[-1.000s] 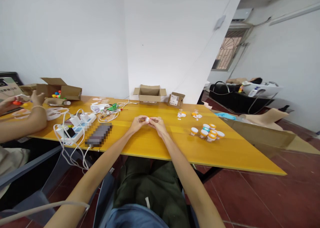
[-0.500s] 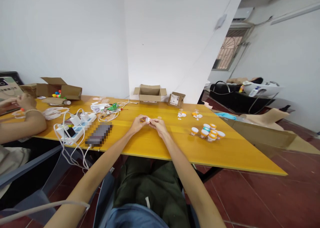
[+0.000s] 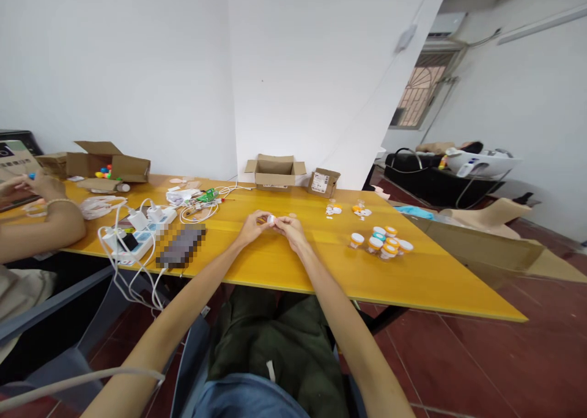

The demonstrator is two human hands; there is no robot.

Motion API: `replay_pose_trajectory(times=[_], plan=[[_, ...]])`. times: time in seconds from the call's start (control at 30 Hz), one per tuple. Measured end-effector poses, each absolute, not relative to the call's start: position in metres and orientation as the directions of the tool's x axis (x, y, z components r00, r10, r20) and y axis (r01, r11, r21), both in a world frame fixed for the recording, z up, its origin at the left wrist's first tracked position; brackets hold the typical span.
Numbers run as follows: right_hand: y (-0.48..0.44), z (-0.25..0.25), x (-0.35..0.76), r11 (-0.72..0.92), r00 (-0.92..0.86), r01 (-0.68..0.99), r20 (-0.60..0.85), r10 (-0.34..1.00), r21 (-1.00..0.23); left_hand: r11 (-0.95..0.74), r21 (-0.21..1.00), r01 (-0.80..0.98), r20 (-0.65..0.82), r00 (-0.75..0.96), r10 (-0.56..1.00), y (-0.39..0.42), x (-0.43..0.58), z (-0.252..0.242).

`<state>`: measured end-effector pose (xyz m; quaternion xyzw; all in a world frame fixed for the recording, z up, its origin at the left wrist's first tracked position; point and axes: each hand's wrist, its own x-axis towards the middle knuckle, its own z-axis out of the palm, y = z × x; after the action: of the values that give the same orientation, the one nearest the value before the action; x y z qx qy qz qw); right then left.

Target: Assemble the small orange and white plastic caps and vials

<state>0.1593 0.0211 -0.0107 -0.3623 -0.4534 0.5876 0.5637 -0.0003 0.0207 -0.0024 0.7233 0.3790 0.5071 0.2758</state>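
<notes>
Above the middle of the table, my left hand (image 3: pixel 254 227) and my right hand (image 3: pixel 291 230) meet around one small jar with a white lid (image 3: pixel 271 220). Both hands are closed on it with fingertips and thumbs; a bit of orange shows beside the white, and the fingers cover most of the rest. To the right stands a cluster of small clear jars (image 3: pixel 387 250) with orange, white and teal lids. One similar jar (image 3: pixel 356 240) stands slightly apart from them. Behind these lie two small heaps of white and orange pieces (image 3: pixel 336 209).
An open cardboard box (image 3: pixel 275 176) and a smaller box (image 3: pixel 323 183) stand against the wall. On the left are a power strip (image 3: pixel 147 238) with cables and a blurred dark device (image 3: pixel 181 247). A co-worker's hands (image 3: pixel 48 189) are at the far left, near another open box (image 3: pixel 131 167).
My hands and the jar stay almost exactly in place. At the far left, the co-worker's hands have shifted slightly, and a small blue piece now shows at them instead of an orange one.
</notes>
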Motion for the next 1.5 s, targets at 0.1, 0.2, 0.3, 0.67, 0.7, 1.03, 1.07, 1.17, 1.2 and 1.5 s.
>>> replay_pose_trajectory(times=[0.1,0.2,0.3,0.67,0.7,1.03,1.07,1.17,1.2,1.5], plan=[[0.0235,-0.0136,0.1595,0.059,-0.108,-0.321,0.099,0.989,-0.945,-0.555,0.784,0.278,0.52,0.194,0.832,0.0205,0.0,-0.0023],[0.0263,-0.0162,0.1609,0.048,-0.116,-0.311,0.088,0.989,-0.949,-0.56,0.777,0.288,0.524,0.197,0.829,0.0208,-0.0002,-0.0027],[0.0271,-0.0169,0.162,0.035,-0.12,-0.309,0.075,0.99,-0.95,-0.57,0.767,0.294,0.532,0.205,0.821,0.0206,-0.0008,-0.0031],[0.0226,-0.0127,0.1612,0.009,-0.133,-0.338,0.058,0.989,-0.941,-0.586,0.753,0.3,0.547,0.211,0.81,0.0185,0.0001,-0.0014],[0.0229,-0.0126,0.1616,0.008,-0.136,-0.337,0.057,0.989,-0.941,-0.585,0.754,0.299,0.544,0.215,0.811,0.0188,0.0,-0.0016],[0.0219,-0.0112,0.1623,0.014,-0.135,-0.318,0.059,0.989,-0.948,-0.574,0.762,0.299,0.527,0.229,0.819,0.0182,0.0002,-0.0007],[0.0215,-0.0109,0.1622,0.006,-0.136,-0.316,0.051,0.989,-0.949,-0.578,0.759,0.299,0.53,0.231,0.816,0.018,0.0001,-0.0005],[0.0203,-0.0097,0.1622,-0.012,-0.143,-0.312,0.035,0.989,-0.95,-0.595,0.75,0.288,0.543,0.244,0.804,0.0174,-0.0004,-0.0002],[0.0198,-0.0092,0.1623,-0.014,-0.147,-0.312,0.034,0.988,-0.95,-0.6,0.748,0.284,0.547,0.248,0.799,0.0173,-0.0006,-0.0003],[0.0178,-0.0079,0.1641,0.008,-0.18,-0.306,0.066,0.981,-0.952,-0.611,0.735,0.294,0.556,0.254,0.792,0.0174,-0.0013,-0.0012]])
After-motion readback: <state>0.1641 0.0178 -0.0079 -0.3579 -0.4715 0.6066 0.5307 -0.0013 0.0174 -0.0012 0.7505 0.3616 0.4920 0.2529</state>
